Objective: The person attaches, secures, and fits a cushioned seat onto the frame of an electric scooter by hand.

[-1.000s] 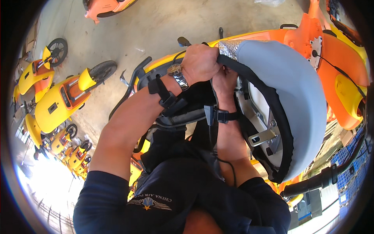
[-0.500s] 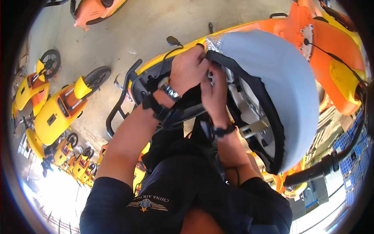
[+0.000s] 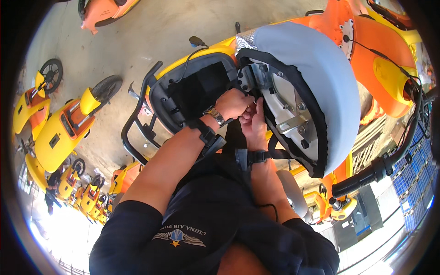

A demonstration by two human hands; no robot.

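My left hand (image 3: 233, 104) is closed, its fingertips meeting those of my right hand (image 3: 254, 121), whose fingers are curled with the thumb raised. Whatever they pinch between them is too small or hidden to make out. Both hands are close to the black gathered hem (image 3: 324, 133) of a grey seat cover (image 3: 316, 59). This cover is stretched over a scooter seat that stands tipped up, showing its pale underside (image 3: 289, 103) with bolts and a metal latch bracket (image 3: 292, 123). Left of the hands lies the open black storage compartment (image 3: 201, 85), by the seat hinge (image 3: 250, 78).
A black tubular rack (image 3: 133, 121) curves around the compartment's left end. A cable with a black plug (image 3: 197, 42) lies over the rim. A handlebar grip (image 3: 360, 181) juts in at right. Orange body panels (image 3: 382, 64) lie beyond the seat; yellow scooters (image 3: 64, 135) stand at left.
Both hands have moved from the hinge end of the seat toward my body, still together. The hinge and the compartment's inside now show more fully.
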